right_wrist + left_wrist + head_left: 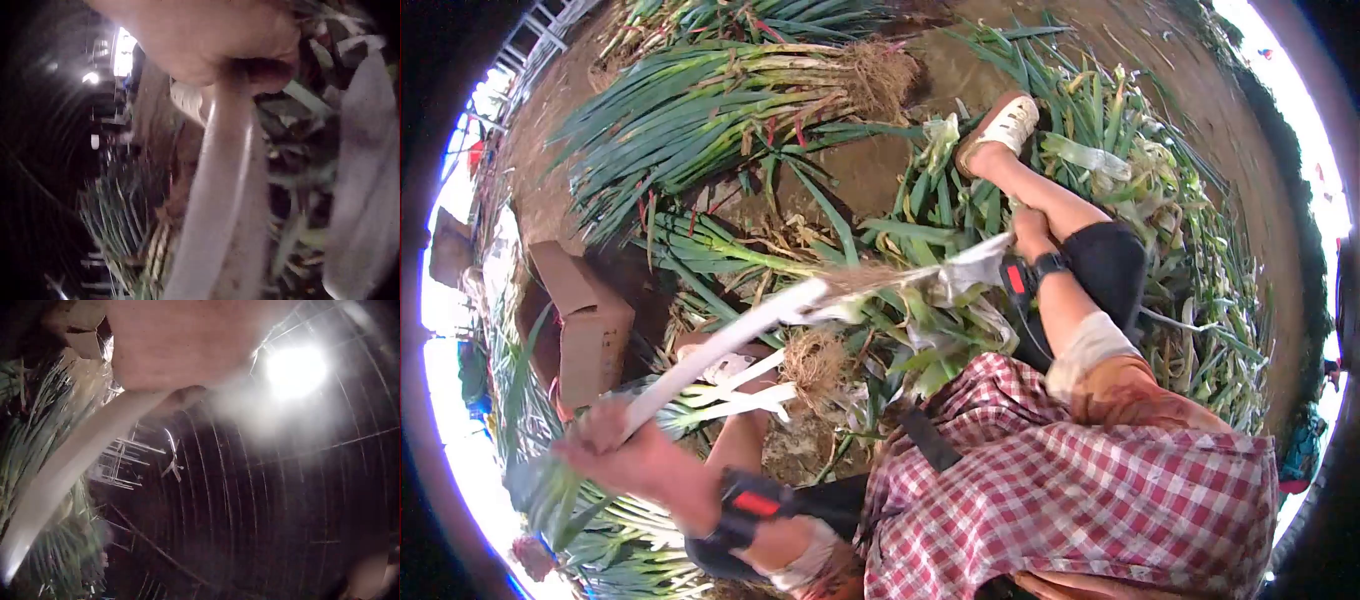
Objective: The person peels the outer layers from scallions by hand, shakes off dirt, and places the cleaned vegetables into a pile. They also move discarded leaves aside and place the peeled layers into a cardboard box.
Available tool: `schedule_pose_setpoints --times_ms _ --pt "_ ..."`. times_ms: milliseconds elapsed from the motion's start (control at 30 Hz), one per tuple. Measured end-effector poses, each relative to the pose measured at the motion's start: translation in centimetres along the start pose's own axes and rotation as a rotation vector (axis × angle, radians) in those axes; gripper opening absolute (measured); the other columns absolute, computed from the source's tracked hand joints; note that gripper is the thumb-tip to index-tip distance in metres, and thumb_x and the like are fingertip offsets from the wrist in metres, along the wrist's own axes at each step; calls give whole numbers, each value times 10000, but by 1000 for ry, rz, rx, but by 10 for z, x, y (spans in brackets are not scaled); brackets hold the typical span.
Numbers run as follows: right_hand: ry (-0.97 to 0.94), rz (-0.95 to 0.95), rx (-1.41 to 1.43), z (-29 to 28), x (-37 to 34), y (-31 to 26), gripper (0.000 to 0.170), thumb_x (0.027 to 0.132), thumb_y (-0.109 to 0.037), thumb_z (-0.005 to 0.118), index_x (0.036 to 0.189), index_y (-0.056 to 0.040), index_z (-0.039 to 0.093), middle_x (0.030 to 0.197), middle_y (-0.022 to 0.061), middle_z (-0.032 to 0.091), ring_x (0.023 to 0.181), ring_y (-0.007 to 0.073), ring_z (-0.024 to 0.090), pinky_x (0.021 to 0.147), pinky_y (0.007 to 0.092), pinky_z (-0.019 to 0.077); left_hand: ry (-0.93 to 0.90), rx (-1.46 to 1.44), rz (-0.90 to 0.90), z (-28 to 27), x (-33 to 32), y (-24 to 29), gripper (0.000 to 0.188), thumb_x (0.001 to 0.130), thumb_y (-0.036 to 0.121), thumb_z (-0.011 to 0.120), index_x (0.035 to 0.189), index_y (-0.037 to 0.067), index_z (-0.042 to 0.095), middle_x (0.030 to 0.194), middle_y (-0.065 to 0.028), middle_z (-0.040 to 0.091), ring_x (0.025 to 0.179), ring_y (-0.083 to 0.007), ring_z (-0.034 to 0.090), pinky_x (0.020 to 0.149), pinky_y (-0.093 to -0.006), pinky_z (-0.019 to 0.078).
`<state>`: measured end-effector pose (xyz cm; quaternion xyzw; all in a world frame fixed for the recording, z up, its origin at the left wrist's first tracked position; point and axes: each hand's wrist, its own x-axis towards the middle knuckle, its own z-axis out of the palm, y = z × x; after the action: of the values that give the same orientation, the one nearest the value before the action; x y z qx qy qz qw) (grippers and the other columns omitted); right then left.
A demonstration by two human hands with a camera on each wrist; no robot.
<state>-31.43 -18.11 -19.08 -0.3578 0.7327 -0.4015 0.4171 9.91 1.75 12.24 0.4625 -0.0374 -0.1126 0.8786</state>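
My left hand (pixel 635 465), blurred at the lower left of the head view, grips a long green onion (pixel 725 350) near its green leaves. Its white stalk slants up to the right, towards blurred brown roots (pixel 862 282). In the left wrist view the same hand (pixel 187 340) curls round the pale stalk (pixel 69 465). Beside the bent right knee, my right hand (pixel 1030 232) pinches the end of a whitish strip of peel (pixel 985 250) that runs towards the roots. The right wrist view shows this strip (pixel 228 169) hanging wide and translucent from the fingers.
Bundles of green onions (pixel 710 110) lie on the soil at the upper left. Peeled leaves (pixel 1170 200) are heaped on the right. Several white-stalked onions with roots (pixel 815 365) lie between the legs. An open cardboard box (pixel 595 345) stands at the left.
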Motion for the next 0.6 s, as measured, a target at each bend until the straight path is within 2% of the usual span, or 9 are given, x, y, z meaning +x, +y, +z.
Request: schedule_pose_setpoints --times_ms 33,133,200,267,400,467,500,567,600 --pt "30 -107 -62 9 11 4 217 782 -204 503 734 -14 597 641 115 578 540 229 527 509 405 403 23 43 71 1 8 18 319 872 305 408 610 150 313 463 65 191 394 -54 190 378 -203 209" --pt "-606 36 -675 49 -57 -75 533 723 -391 585 1001 61 535 809 199 593 774 284 584 676 357 444 -20 -70 -6 -11 22 17 244 888 287 384 718 112 379 466 63 185 391 -53 205 377 -195 226" --pt "-567 -481 -786 68 -105 -101 757 645 -461 657 1123 83 437 992 247 549 932 316 547 804 327 426 -47 -60 30 -4 22 6 217 895 277 375 786 91 404 470 62 181 389 -52 214 376 -192 229" --pt "-961 -511 -536 62 -155 -144 860 607 -467 694 1168 97 367 1075 268 500 993 323 511 875 326 393 23 -8 61 6 17 -5 227 899 283 375 779 93 405 479 55 185 385 -57 224 381 -202 254" --pt "-960 -978 -116 116 -201 -118 818 583 -462 719 1151 42 414 1032 220 537 972 262 521 850 336 409 56 -78 -46 8 10 -26 335 885 292 415 613 143 289 489 44 212 391 -80 248 391 -227 279" --pt "-1131 -479 213 132 -219 -141 640 646 -435 684 1084 -11 490 967 181 576 856 223 566 758 318 455 17 -136 -104 8 7 -35 340 881 295 424 611 141 286 487 43 212 391 -79 243 390 -223 270" --pt "-1138 -476 208 130 -218 -145 640 646 -435 684 1084 -11 490 967 181 576 856 223 566 758 318 455 -8 -189 -145 5 7 -36 345 877 299 432 610 139 283 484 43 211 391 -79 239 389 -220 261" --pt "-1066 19 67 127 -218 -148 386 730 -315 607 996 -40 554 805 123 609 684 219 587 631 323 480 -26 -249 -184 -3 15 -29 349 866 293 453 607 147 270 479 47 188 394 -78 202 387 -209 223" --pt "-1014 -298 -290 108 -202 -157 274 704 -232 572 898 -39 572 706 125 581 613 249 569 576 348 465 -21 -244 -175 -1 19 -20 349 866 293 453 607 147 270 479 47 188 394 -78 202 387 -209 223"
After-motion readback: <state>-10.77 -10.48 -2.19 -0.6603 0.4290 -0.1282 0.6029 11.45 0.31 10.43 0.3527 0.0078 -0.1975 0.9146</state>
